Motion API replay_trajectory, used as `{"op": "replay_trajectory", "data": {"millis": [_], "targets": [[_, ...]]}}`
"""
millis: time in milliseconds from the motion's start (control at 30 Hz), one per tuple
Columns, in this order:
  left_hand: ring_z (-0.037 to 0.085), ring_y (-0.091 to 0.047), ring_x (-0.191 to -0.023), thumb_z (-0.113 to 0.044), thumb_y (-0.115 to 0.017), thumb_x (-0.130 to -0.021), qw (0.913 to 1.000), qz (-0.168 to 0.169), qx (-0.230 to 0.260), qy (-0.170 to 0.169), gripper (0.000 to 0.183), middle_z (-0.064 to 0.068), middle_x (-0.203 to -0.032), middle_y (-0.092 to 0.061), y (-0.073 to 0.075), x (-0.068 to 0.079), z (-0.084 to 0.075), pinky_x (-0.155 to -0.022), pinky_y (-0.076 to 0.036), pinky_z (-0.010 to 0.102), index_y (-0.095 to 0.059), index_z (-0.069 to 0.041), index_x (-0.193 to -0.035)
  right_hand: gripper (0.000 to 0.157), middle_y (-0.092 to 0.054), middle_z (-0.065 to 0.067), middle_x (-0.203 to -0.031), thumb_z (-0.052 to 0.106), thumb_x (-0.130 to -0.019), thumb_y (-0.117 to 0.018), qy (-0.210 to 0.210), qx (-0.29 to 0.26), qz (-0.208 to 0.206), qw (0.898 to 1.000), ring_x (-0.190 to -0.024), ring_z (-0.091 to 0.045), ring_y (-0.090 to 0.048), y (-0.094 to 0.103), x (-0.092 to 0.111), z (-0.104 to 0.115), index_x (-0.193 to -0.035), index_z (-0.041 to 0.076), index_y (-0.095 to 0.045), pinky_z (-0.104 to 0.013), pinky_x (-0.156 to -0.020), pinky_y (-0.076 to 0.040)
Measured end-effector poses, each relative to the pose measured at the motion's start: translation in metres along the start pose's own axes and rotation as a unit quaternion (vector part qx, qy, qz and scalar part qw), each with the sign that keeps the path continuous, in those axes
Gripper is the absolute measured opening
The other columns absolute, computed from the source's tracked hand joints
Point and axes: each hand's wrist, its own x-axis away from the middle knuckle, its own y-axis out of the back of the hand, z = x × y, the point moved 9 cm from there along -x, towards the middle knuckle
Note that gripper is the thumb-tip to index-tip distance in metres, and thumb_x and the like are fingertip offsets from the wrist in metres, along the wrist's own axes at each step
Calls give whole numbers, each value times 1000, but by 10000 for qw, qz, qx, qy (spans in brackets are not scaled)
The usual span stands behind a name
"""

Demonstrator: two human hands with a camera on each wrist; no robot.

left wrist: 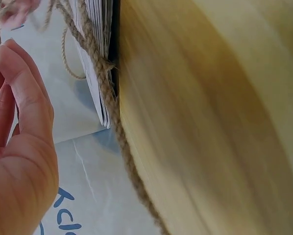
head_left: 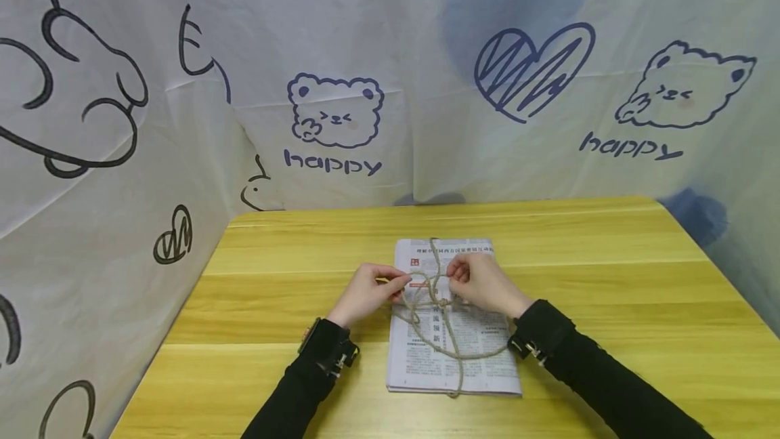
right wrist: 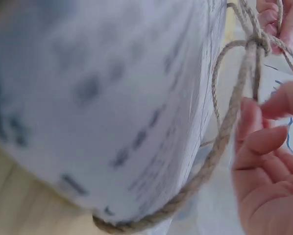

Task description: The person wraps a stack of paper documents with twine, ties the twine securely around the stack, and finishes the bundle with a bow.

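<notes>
A stack of folded newspapers (head_left: 417, 368) lies on the table, with brown twine (head_left: 481, 356) running across it both lengthwise and sideways. A knot (head_left: 443, 303) sits near the middle of the stack, and loose loops spread around it. At the stack's left edge my left hand (head_left: 368, 291) pinches a loop of the twine between thumb and fingertips. Just right of the knot, my right hand (head_left: 484, 283) pinches another strand, also visible in the right wrist view, where the fingers (right wrist: 261, 142) close on it below the knot. One thick strand (left wrist: 107, 93) passes the stack's side in the left wrist view.
The yellow wood-grain table (head_left: 292, 249) extends around the stack on all sides. White cloth (head_left: 353, 32) with drawn bears, hearts and lettering hangs behind and to the left. Black wrist straps (head_left: 329, 344) with small cameras are on both forearms.
</notes>
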Motion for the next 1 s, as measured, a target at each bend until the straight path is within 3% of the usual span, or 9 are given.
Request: {"op": "replay_trajectory", "data": {"millis": [100,233,400,600,800,933,1000], "targets": [[31,-65,-66,-17,-63,-92,9999,-78,-43,67,23,15,-76,-68,0,-3,6,-62,-53,41,-70,3,-101,11,-62,-1,-84,8,-89,-62,227,-223,-174,9993,-74,-12,-57,3,-1,7,-99,5,-64,-31,-65,-49],[29,-65,-66,-15,-63,-92,9998,-109,-75,114,22,17,-81,-68,-2,-5,6,-62,-54,46,-69,2,-103,12,-66,-8,-91,8,-91,-61,470,-569,-237,9970,-79,-13,-58,6,0,12,-102,6,-65,-31,-64,-49],[26,-65,-65,-13,-62,-92,9997,-90,-101,179,21,17,-82,-67,-4,-7,7,-62,-54,45,-69,3,-105,14,-65,-11,-91,5,-91,-59,487,-864,-93,9950,-78,-16,-58,4,2,12,-103,2,-65,-30,-62,-50],[18,-61,-59,-12,-60,-93,9998,-203,-76,41,21,21,-82,-67,-1,-8,7,-59,-52,42,-69,4,-103,17,-64,-9,-94,3,-90,-58,564,-325,187,9977,-79,-16,-58,-1,7,9,-106,1,-63,-33,-69,-50],[27,-64,-64,-14,-60,-94,9997,-187,-172,12,22,15,-80,-67,0,-7,9,-58,-51,37,-69,4,-103,23,-61,-15,-107,4,-91,-58,565,-125,279,9979,-87,-21,-58,-1,16,4,-114,-1,-58,-38,-75,-50],[29,-64,-65,-15,-60,-94,9995,-202,-218,42,22,10,-77,-67,1,-7,10,-56,-50,31,-70,2,-103,15,-61,-6,-96,9,-90,-63,842,132,78,9963,-79,-15,-55,4,27,15,-105,6,-61,-33,-69,-49],[30,-64,-65,-16,-60,-94,9995,-213,-220,42,22,10,-76,-66,1,-7,10,-54,-47,26,-70,2,-103,9,-59,2,-86,14,-88,-66,1110,246,214,9933,-72,-10,-53,1,35,25,-96,14,-63,-28,-64,-47]]}}
